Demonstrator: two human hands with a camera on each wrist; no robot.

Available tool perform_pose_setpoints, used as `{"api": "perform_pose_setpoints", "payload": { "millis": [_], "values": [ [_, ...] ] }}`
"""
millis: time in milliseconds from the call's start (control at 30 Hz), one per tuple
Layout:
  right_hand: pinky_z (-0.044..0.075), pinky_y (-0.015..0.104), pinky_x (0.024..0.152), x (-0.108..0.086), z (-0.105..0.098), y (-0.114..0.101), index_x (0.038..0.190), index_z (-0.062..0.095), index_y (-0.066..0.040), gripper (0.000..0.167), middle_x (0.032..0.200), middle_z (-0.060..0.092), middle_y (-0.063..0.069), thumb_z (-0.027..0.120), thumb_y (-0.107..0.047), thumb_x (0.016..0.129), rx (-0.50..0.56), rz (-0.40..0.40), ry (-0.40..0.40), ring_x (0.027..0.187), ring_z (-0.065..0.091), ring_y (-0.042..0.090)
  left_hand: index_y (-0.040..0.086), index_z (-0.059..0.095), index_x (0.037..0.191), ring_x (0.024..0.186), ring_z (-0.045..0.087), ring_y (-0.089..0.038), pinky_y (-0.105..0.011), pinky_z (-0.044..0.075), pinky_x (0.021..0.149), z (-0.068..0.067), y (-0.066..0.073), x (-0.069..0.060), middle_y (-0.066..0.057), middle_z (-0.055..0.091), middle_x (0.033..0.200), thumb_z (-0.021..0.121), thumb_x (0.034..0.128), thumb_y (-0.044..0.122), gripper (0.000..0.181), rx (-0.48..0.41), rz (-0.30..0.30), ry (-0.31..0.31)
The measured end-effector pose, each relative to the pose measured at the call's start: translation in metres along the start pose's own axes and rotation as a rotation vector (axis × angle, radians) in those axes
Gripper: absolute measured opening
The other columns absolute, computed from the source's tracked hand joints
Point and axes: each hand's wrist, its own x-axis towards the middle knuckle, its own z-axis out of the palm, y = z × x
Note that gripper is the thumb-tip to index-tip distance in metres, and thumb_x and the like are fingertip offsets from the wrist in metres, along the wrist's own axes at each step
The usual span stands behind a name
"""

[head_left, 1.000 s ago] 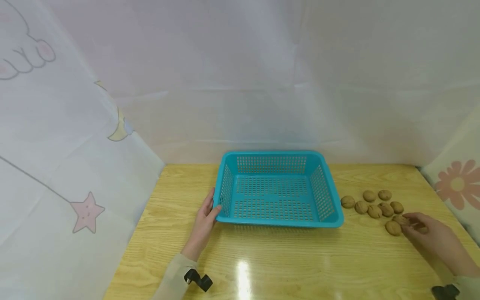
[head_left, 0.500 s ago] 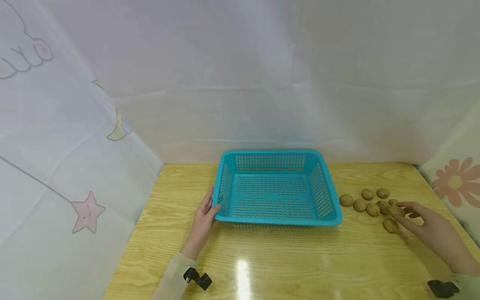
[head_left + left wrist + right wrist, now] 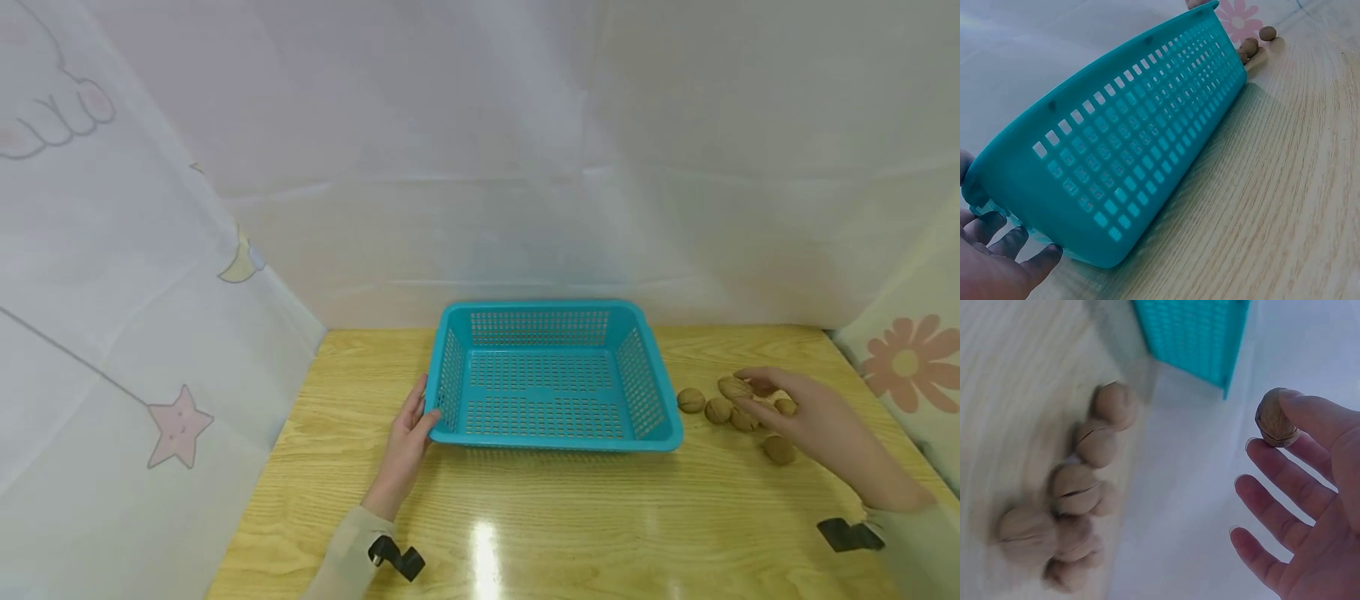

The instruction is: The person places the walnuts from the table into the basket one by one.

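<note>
Spreading fingers (image 3: 1266, 500) only wrist view shows, right grip (image 3: 817, 425) grasps walnut (image 3: 1274, 422), left grip (image 3: 405, 442) basket (image 3: 551, 443).

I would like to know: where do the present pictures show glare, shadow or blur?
Head view: a narrow white glare on the table, near the picture's lower edge. Left wrist view: a soft shadow along the base of the basket. Right wrist view: the loose walnuts look blurred, while the walnut pinched by the right hand looks clearer.

Turquoise basket (image 3: 555, 442), brown walnuts (image 3: 717, 410).
Basket upright, perforated; walnuts clustered just right, one held walnut (image 3: 734, 388) raised clear.
</note>
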Motion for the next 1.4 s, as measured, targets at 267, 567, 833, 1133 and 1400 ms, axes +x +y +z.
{"api": "perform_pose_setpoints", "payload": {
  "millis": [267,567,833,1133,1400],
  "values": [
    [0.055,0.043,0.073,0.034,-0.007,-0.04,0.133,0.066,-0.008,0.04,0.118,0.072,0.013,0.075,-0.024,0.097,0.025,-0.051,-0.03,0.104,0.065,0.034,0.012,0.016,0.168,0.151,0.035,-0.038,-0.051,0.042,0.116,-0.001,0.0,0.0,-0.013,0.025,0.171,0.048,0.1093,0.011,0.067,0.006,0.002,-0.001],
    [0.053,0.057,0.09,0.083,0.0,-0.081,0.134,0.068,-0.011,0.039,0.123,0.071,0.008,0.072,-0.03,0.1,0.088,-0.138,-0.1,0.113,0.064,0.03,0.012,0.017,0.168,0.15,0.037,-0.039,-0.051,0.045,0.114,-0.001,0.0,0.002,-0.014,0.026,0.17,0.048,0.1088,0.011,0.067,0.002,-0.002,-0.006],
    [0.054,0.049,0.089,0.138,0.024,-0.112,0.131,0.071,-0.013,0.036,0.114,0.073,0.003,0.073,-0.029,0.1,0.136,-0.231,-0.153,0.105,0.067,0.025,0.01,0.015,0.168,0.152,0.033,-0.04,-0.05,0.043,0.115,-0.005,0.001,0.0,-0.015,0.023,0.171,0.048,0.1087,0.011,0.068,-0.001,0.004,-0.002],
    [0.055,0.047,0.09,0.181,0.07,-0.136,0.129,0.072,-0.009,0.034,0.112,0.074,0.003,0.075,-0.024,0.098,0.261,-0.239,-0.242,0.101,0.067,0.021,0.009,0.012,0.168,0.152,0.032,-0.042,-0.053,0.042,0.115,-0.006,0.0,-0.003,-0.017,0.021,0.171,0.047,0.1094,0.011,0.069,-0.001,0.016,-0.028],
    [0.057,0.048,0.09,0.202,0.111,-0.153,0.131,0.07,-0.007,0.035,0.115,0.074,0.006,0.074,-0.019,0.098,0.265,-0.281,-0.337,0.104,0.069,0.023,0.017,0.017,0.169,0.151,0.035,-0.039,-0.05,0.045,0.114,-0.008,0.002,-0.005,-0.014,0.025,0.171,0.048,0.1091,0.011,0.067,-0.009,0.004,-0.011]
  ]
}}
